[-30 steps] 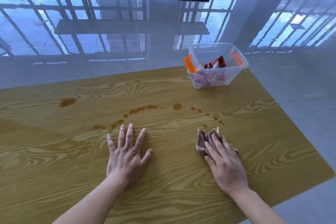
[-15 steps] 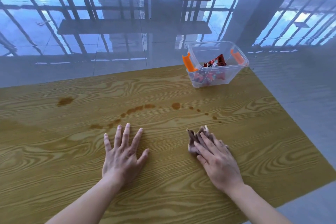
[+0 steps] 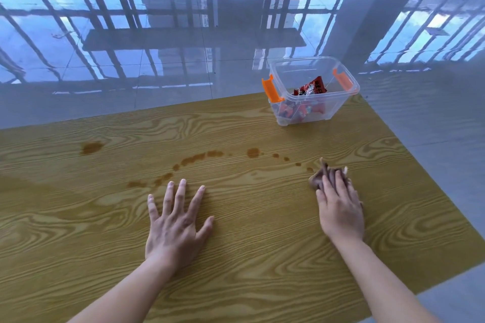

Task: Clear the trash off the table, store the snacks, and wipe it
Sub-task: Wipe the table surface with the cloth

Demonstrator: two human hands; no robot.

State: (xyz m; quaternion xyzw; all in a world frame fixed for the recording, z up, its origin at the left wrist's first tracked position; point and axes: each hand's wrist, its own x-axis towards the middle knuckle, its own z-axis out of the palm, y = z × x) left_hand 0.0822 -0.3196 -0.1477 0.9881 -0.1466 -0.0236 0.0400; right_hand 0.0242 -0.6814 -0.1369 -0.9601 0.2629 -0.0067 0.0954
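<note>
Table (image 3: 262,257) first, since it carries everything: wood-grain top, with no loose trash showing on it and no snacks lying out, so you are, as I judge it, on the last step, the wiping. Ahead of both your hands runs a broken trail of brown spill marks (image 3: 199,157), from a larger blot well beyond and outward of your left hand across to small drops just in front of your right hand.

Beyond your right hand, well apart from it and near the table's far edge, stands the clear plastic bin (image 3: 341,105) with orange latches and no lid on it. Inside lie the red-wrapped snacks (image 3: 311,89), heaped toward the bottom with one packet sticking up; how many there are you cannot tell through the wall. Storage looks finished.

Your left hand (image 3: 175,223) lies flat and open, fingers spread, holding nothing and bracing on the bare wood a little short of the nearest marks. Your right hand (image 3: 338,207) presses palm-down on the brown cloth (image 3: 321,174), fingers laid over it rather than curled around it; the bunched cloth pokes out past your fingertips and sits touching or just beside the last drop of the trail.

Next move, in my view: push the cloth forward over those drops, then sweep toward your left hand's side along the whole trail, keeping pressure even so the liquid lifts rather than smears.
</note>
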